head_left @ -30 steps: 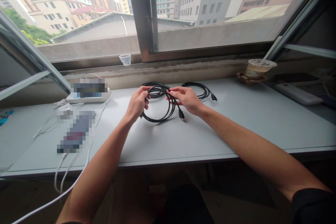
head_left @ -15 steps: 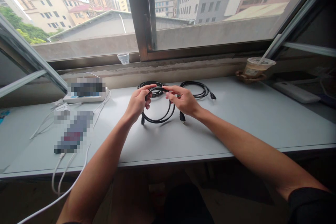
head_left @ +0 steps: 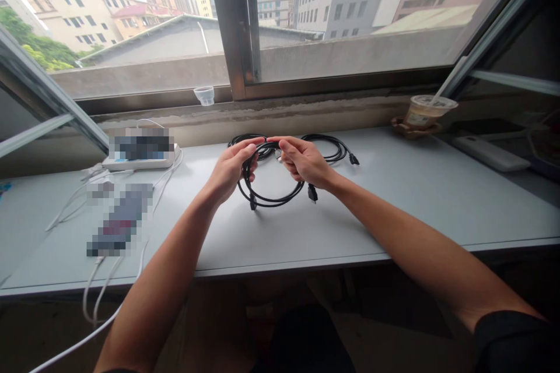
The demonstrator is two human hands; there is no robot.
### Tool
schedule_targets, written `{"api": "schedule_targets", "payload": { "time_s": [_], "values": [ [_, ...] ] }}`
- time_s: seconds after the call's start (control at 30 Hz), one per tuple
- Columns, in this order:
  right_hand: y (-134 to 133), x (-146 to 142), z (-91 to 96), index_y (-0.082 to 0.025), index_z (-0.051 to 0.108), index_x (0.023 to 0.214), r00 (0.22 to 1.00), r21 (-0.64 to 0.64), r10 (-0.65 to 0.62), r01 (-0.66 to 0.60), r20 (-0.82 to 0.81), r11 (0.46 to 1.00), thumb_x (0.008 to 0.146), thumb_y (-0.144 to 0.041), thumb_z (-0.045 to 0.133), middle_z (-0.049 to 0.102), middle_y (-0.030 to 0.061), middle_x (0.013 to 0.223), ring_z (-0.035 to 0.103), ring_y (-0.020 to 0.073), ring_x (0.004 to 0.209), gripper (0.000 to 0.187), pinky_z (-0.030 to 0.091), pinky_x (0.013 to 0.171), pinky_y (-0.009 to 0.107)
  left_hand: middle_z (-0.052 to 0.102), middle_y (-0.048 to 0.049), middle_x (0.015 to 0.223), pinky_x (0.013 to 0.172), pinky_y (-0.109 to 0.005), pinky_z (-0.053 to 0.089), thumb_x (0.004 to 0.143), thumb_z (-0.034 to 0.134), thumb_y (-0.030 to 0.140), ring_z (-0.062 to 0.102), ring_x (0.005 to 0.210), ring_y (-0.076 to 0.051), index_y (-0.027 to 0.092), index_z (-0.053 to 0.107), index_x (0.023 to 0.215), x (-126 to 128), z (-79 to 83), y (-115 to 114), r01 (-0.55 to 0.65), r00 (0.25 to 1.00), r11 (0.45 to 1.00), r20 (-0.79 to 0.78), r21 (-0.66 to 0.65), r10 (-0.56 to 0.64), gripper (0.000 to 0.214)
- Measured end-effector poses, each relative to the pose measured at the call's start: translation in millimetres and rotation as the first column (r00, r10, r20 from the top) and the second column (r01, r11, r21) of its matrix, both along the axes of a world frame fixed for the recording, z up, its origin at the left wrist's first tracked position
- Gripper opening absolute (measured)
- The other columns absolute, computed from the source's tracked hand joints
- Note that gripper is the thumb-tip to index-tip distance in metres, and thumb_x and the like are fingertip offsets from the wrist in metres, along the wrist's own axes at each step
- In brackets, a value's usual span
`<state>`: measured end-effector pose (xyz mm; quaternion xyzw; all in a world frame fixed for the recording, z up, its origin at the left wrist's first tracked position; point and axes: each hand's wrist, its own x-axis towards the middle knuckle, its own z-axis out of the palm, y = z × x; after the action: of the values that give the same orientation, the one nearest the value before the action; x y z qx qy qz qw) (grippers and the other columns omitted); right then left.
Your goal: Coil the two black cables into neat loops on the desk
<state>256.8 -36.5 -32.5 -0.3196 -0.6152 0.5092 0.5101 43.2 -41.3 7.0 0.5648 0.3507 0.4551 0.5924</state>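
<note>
A coiled black cable point(head_left: 271, 198) hangs between both hands just above the grey table point(head_left: 394, 204). My left hand point(head_left: 230, 170) grips the coil's left side with curled fingers. My right hand point(head_left: 304, 162) is closed on the coil's top right. Two black plugs dangle below, one plug point(head_left: 252, 203) on the left and another plug point(head_left: 312, 193) on the right. Behind the hands lie a second black cable coil point(head_left: 336, 150) and a third, partly hidden coil point(head_left: 245, 140).
A white power strip point(head_left: 140, 154) and white cords point(head_left: 96, 291) lie at the left, beside blurred devices point(head_left: 120, 218). A lidded drink cup point(head_left: 426, 112) stands at the back right, a white flat device point(head_left: 490, 152) beyond it. A small plastic cup point(head_left: 204, 95) sits on the window ledge.
Both hands have drawn closer together on the coil, and the loop has turned so that its plugs now hang lower. The view shifted slightly.
</note>
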Motion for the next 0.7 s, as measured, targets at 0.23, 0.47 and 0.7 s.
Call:
{"api": "schedule_targets", "payload": {
  "time_s": [0.23,0.47,0.7],
  "values": [
    [0.7,2.9,3.6,-0.022,0.073,0.103,0.981,0.066,-0.177,0.182,-0.079,0.981,0.088,-0.064,0.079,0.04,-0.0071,0.059,0.031,0.0074,0.047,0.045,0.025,0.036,0.021,0.077,-0.0169,0.124,0.092,-0.042,0.061,0.089,0.064,0.026,0.076,0.103,-0.026,0.011,0.067,0.136,-4.7,1.0,2.8,0.185,0.965,0.973,0.215,-0.14,-0.152,0.049],
    [7.7,20.8,10.5,-0.02,0.074,0.118,0.947,-0.085,-0.18,0.163,-0.268,0.983,0.085,-0.053,0.083,0.033,-0.0096,0.062,0.021,0.0056,0.046,0.047,0.016,0.037,0.02,0.075,-0.0188,0.133,0.105,-0.043,0.055,0.086,0.076,0.018,0.074,0.118,-0.03,0.013,0.073,0.135,-26.5,-0.5,1.2,0.38,0.924,0.918,0.095,-0.114,-0.371,0.049],
    [9.4,19.9,3.5,-0.022,0.072,0.126,0.972,-0.066,-0.139,0.128,-0.19,0.99,0.089,-0.052,0.081,0.048,-0.0066,0.07,0.032,0.0052,0.047,0.049,0.028,0.036,0.019,0.07,-0.0033,0.083,0.055,-0.02,0.041,0.079,0.09,0.044,0.055,0.064,-0.008,0.016,0.075,0.107,-22.8,-9.2,13.7,0.134,0.976,0.991,-0.177,0.017,-0.129,0.043]
  ]
}}
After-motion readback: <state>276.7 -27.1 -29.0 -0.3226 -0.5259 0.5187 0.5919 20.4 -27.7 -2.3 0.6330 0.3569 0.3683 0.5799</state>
